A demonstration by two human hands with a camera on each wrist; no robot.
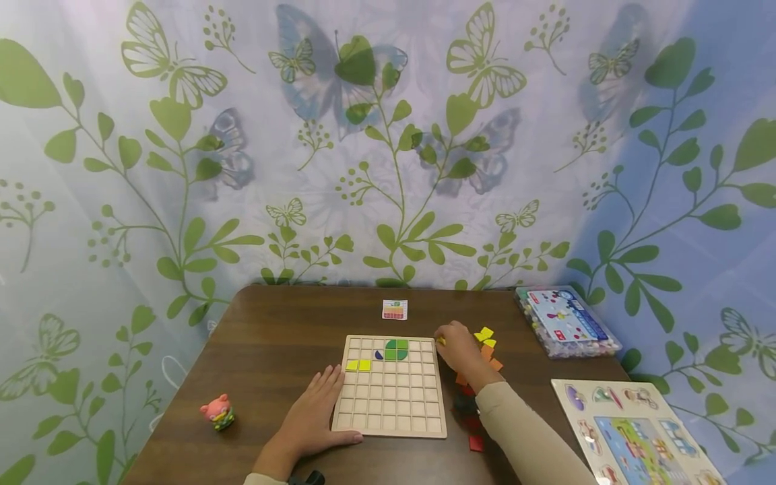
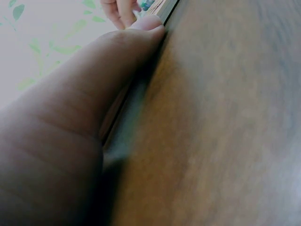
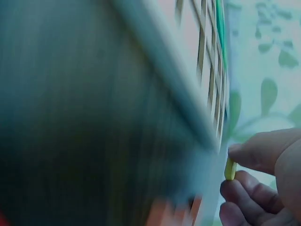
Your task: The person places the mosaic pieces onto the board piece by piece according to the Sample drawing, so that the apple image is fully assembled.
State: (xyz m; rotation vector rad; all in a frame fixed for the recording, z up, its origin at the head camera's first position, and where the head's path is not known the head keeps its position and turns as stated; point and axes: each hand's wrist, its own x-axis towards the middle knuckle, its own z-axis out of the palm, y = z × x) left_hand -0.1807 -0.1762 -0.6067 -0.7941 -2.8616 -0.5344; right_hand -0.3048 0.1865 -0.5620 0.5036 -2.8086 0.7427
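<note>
A wooden grid board (image 1: 388, 434) lies on the table. Green tiles (image 1: 397, 349), some with rounded corners, form a leaf-like shape in its upper cells, with a dark blue piece (image 1: 378, 355) beside them. Two yellow tiles (image 1: 358, 365) sit at its left side. My left hand (image 1: 312, 417) rests along the board's left edge, fingers extended, thumb (image 2: 136, 40) at the near corner. Beyond the board's right edge, my right hand (image 1: 462, 350) pinches a small yellow tile (image 3: 230, 169) between thumb and fingers. Loose yellow tiles (image 1: 484, 335) and orange tiles (image 1: 487, 351) lie near that hand.
Red tiles (image 1: 476, 443) lie under and beside the right forearm. A small picture card (image 1: 395, 310) is behind the board. At right are a clear box of beads (image 1: 566, 320) and a picture puzzle board (image 1: 636, 431). A pink figurine (image 1: 218, 411) stands at left.
</note>
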